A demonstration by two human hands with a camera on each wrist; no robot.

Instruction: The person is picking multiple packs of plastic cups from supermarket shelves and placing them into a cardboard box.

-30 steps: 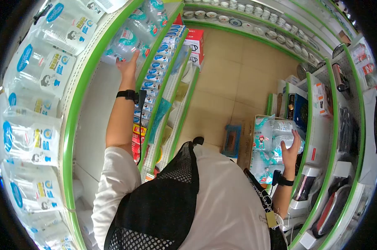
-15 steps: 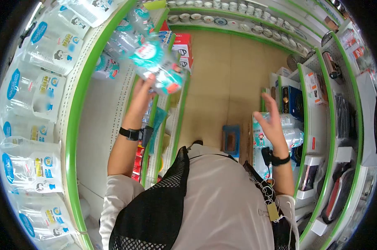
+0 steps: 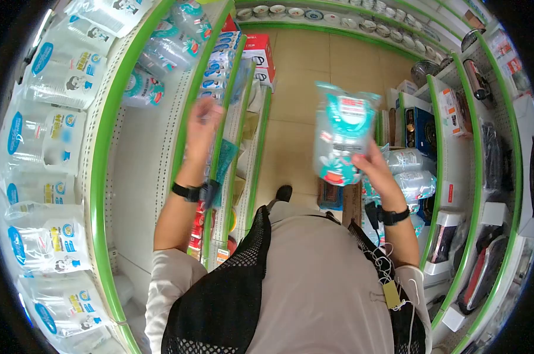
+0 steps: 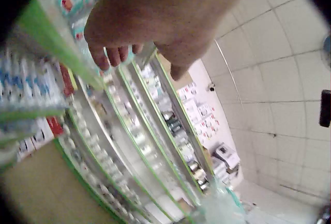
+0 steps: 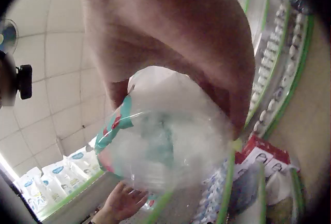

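Observation:
My right hand (image 3: 380, 172) grips the lower end of a pack of clear plastic cups (image 3: 343, 133) in a teal-printed bag, held over the aisle. In the right wrist view, fingers and thumb go round the end of this pack (image 5: 170, 136). My left hand (image 3: 202, 133) is in front of the shelf on the left, holding nothing. Its fingers hang loosely in the left wrist view. Similar teal cup packs (image 3: 171, 44) lie at the far end of that shelf. More cup packs (image 3: 414, 180) sit in a carton low on the right, partly behind my right forearm.
Bagged clear cups (image 3: 45, 138) line the upper left shelf (image 3: 140, 153). Lower left shelves carry blue-and-white packages (image 3: 219, 68); red boxes (image 3: 258, 56) stand past their end. A blue crate (image 3: 330, 196) is on the tiled floor (image 3: 296, 135). Boxed goods (image 3: 420, 133) fill the right shelves.
The left hand took a cup pack from the left shelf and swung it toward the aisle. The pack is now in the right hand, and the left hand has let go.

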